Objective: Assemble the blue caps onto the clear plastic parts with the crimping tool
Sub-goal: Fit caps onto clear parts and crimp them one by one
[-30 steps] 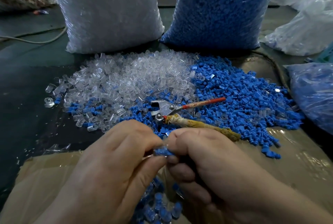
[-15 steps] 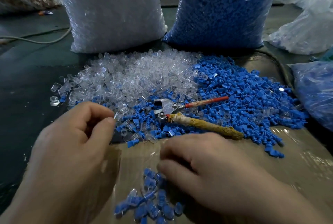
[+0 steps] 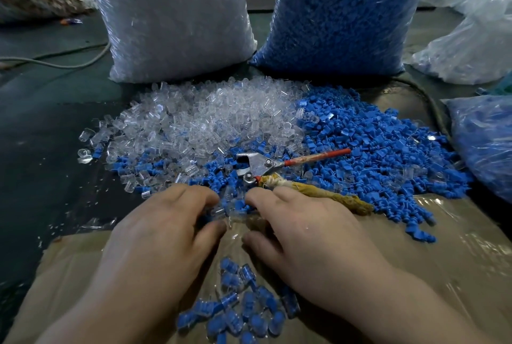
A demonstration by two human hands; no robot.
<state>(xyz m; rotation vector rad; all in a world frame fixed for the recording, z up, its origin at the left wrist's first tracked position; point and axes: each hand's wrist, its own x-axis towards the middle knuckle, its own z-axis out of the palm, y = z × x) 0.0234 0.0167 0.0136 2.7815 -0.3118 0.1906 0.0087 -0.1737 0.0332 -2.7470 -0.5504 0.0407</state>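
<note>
Blue caps [image 3: 388, 149] heaped beside clear plastic parts [image 3: 207, 116]; crimping tool [image 3: 257, 165] lies across.

Piled clear parts [image 3: 199, 119], blue caps [image 3: 388, 149] alongside, crimping tool [image 3: 260, 165] atop

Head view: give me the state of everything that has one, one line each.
Crimping tool, lying unheld on the heaps, handles spread.
Clear parts, loose heap.
Blue caps, loose heap.
Assembled pieces, small heap between the wrists.
Left hand, fingertips down at the heaps' near edge; grip unclear.
Right hand, fingertips down beside it; grip unclear.
Clear bag, upright, full.
Blue bag, upright, full.
</note>
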